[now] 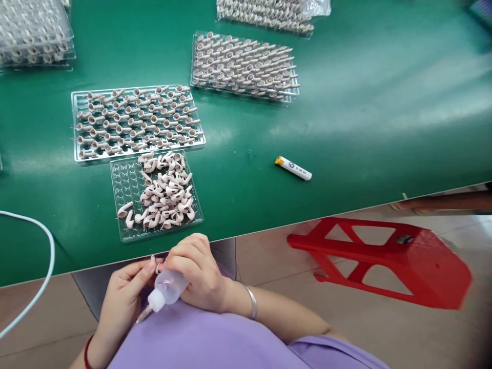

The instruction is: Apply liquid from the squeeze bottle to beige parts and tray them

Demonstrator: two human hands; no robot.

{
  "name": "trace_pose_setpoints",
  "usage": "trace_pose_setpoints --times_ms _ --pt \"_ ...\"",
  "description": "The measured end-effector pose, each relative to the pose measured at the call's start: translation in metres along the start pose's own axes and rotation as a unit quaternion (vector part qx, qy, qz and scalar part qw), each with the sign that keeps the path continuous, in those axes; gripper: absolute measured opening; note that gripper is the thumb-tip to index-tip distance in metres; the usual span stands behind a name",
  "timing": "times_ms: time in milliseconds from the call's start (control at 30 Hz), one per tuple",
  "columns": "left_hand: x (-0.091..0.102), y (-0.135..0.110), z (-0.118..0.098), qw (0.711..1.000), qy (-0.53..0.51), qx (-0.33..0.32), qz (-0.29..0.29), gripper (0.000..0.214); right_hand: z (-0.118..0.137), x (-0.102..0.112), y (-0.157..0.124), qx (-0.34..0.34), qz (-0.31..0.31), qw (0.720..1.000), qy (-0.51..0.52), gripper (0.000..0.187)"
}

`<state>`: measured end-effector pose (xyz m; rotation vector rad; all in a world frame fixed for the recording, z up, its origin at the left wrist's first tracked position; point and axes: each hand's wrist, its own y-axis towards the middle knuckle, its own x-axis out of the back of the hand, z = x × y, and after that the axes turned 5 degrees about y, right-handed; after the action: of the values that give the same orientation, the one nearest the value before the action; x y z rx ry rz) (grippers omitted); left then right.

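My left hand (125, 289) is closed, pinching a small white earbud shell (152, 259) between thumb and fingers just below the table edge. A translucent squeeze bottle (171, 287) with a white cap and a thin nozzle is gripped in my right hand (203, 271), its nozzle tilted down to the left. The right fingertips come close to the earbud shell; whether they touch it I cannot tell. Beyond my hands, a clear plastic tray (126, 189) carries a heap of loose earbud shells (169, 195), mostly toward its right side.
Behind it lies a tray filled with rows of earbud shells (138, 123). More filled trays (246, 66) stand farther back, plus stacked trays (34, 36) at upper left. A white lighter (294, 168), a red stool (388, 261) and a white cable (48, 256) are also around.
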<state>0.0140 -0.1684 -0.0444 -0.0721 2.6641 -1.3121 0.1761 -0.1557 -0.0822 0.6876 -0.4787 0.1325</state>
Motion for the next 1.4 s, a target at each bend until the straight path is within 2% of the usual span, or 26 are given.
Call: trace_pose_setpoints --times_ms 133,267,367,500,667,900,1200,1300,1400 --pt "0.002 0.001 0.008 1.000 0.003 0.000 0.004 0.035 0.002 0.000 0.000 0.003 0.006 1.000 -0.001 0.015" --pt "0.000 0.001 0.006 1.000 -0.011 -0.010 0.003 0.037 0.001 0.002 0.003 0.002 0.012 1.000 0.000 0.016" --pt "0.002 -0.003 0.001 0.999 0.015 -0.022 0.031 0.034 0.000 0.004 0.005 -0.008 -0.002 0.999 0.046 0.019" --pt "0.008 -0.011 -0.002 0.989 0.094 -0.083 0.080 0.027 0.001 0.011 0.007 -0.076 -0.035 0.986 0.146 0.026" --pt "0.008 -0.017 -0.006 0.955 0.206 -0.163 0.134 0.034 0.005 0.020 0.006 -0.171 -0.025 0.956 0.238 0.029" --pt "0.007 -0.021 -0.013 0.918 0.276 -0.208 0.195 0.034 0.011 0.033 0.008 -0.271 0.040 0.898 0.344 0.036" --pt "0.003 -0.020 -0.019 0.890 0.307 -0.183 0.284 0.035 0.004 0.054 0.026 -0.395 0.189 0.774 0.457 0.051" --pt "0.002 -0.021 -0.020 0.885 0.313 -0.185 0.292 0.033 0.002 0.057 0.031 -0.399 0.227 0.765 0.452 0.056" --pt "0.003 -0.022 -0.019 0.887 0.311 -0.184 0.289 0.032 0.001 0.056 0.030 -0.387 0.235 0.781 0.430 0.055"
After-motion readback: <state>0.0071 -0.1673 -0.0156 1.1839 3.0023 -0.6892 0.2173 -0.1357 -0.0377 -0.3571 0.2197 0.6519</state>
